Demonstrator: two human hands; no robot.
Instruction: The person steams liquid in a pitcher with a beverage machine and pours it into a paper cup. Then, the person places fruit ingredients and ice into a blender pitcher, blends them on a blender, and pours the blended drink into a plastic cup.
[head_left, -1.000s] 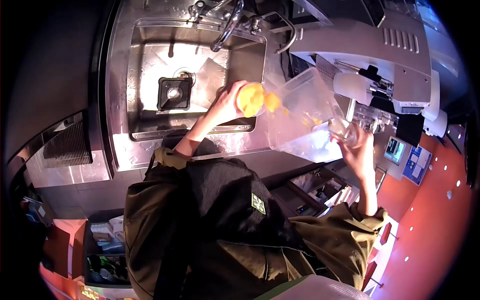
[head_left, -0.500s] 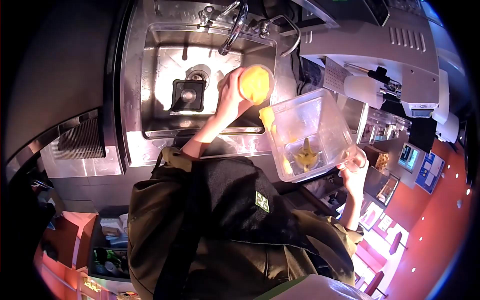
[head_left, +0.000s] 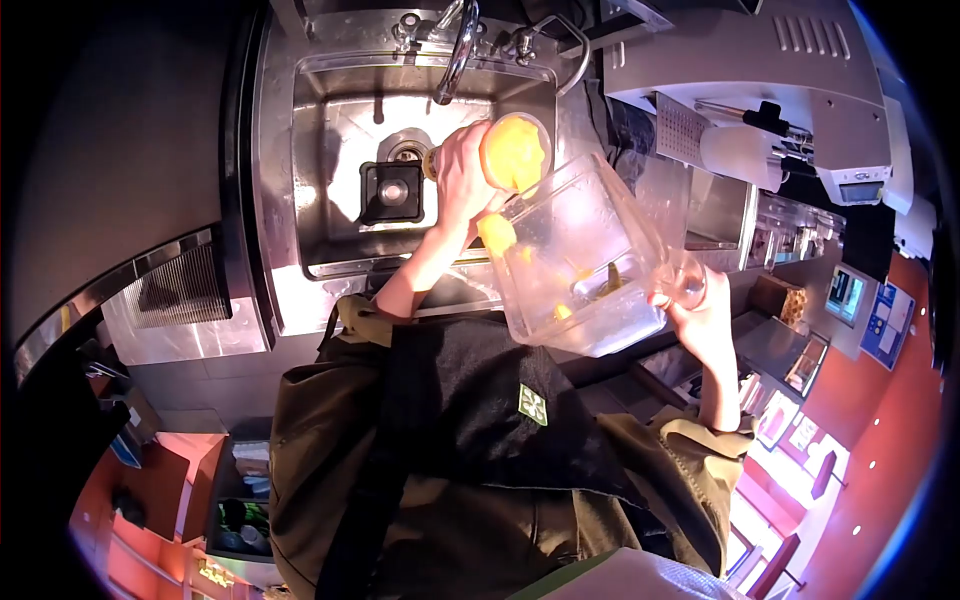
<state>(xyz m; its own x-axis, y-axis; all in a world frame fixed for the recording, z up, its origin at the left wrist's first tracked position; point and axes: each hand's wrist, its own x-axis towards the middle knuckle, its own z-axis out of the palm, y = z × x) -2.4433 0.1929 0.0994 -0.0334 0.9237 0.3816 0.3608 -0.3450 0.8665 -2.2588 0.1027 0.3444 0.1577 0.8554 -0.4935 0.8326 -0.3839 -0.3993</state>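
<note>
My left hand (head_left: 465, 180) is wrapped around a clear cup filled to the top with a thick orange-yellow slush (head_left: 513, 153), above the right side of the sink. In my right hand (head_left: 697, 308) is the handle of a clear square blender jug (head_left: 575, 300), which lies tilted with its mouth towards the cup. A lump of the same slush (head_left: 496, 236) clings near the jug's rim. Smaller yellow smears and the blade (head_left: 610, 280) show deeper inside. The jug's rim comes close to the cup; whether they touch I cannot tell.
A steel sink (head_left: 312, 200) holds a black square base-like piece (head_left: 391, 192) near the drain. A curved tap (head_left: 458, 60) reaches over its back edge. To the right stands a large grey machine (head_left: 720, 75). A vented panel (head_left: 180, 285) is at left.
The jug has tipped further and moved left towards the cup, and my right hand has come with it. My left hand still holds the cup in nearly the same place.
</note>
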